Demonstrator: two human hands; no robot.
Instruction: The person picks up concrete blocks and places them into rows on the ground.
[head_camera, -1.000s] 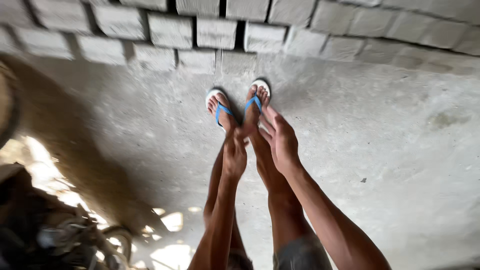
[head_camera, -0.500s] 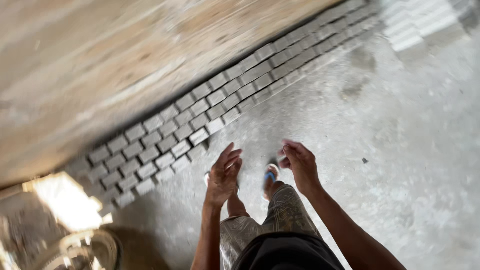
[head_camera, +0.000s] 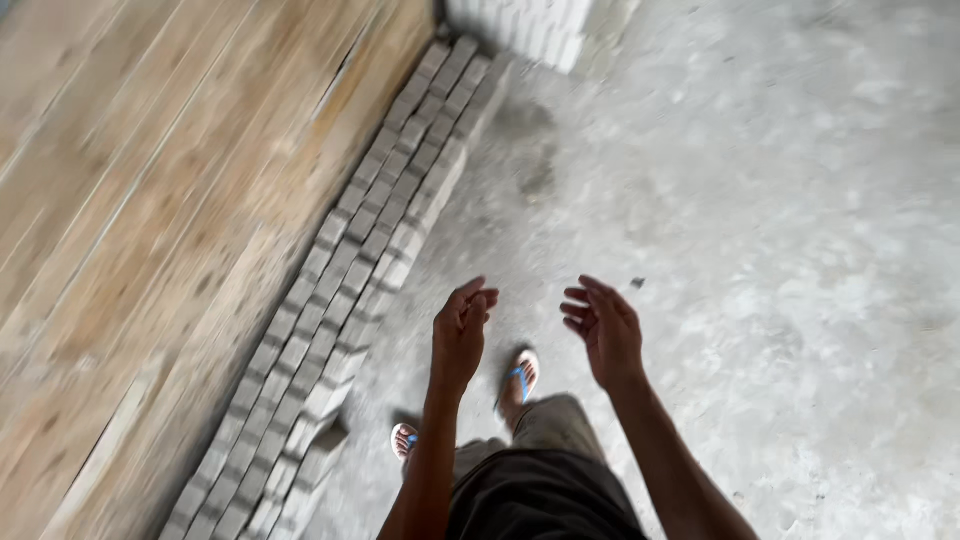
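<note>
Since half a second ago the view has swung round: the bricks, which then ran slantwise across the upper part of the frame, now run from the lower left corner up toward the top middle, and the two hands have drawn a little further apart. Nearest the camera are the person's dark shorts at the bottom edge, with both forearms rising from either side of them. The left hand is raised in front of the body, fingers loosely curled and empty, grasping nothing; it hangs just right of the bricks, over the floor. The right hand is level with it, further from the bricks, palm turned inward, fingers bent and spread, also released and holding nothing. The hands face each other with a gap between them and touch neither each other nor anything else. Below that gap a foot in a blue-strapped sandal stands on the floor, right of the bricks; a second sandal shows lower down, close beside the bricks' edge. The bricks are grey, laid flat in several rows side by side. Left of them lies a wide stretch of pale wooden boards, blurred. At the far end of the bricks, at the top of the frame, stands a stack of whitish blocks. The grey concrete floor is stained and rough.
</note>
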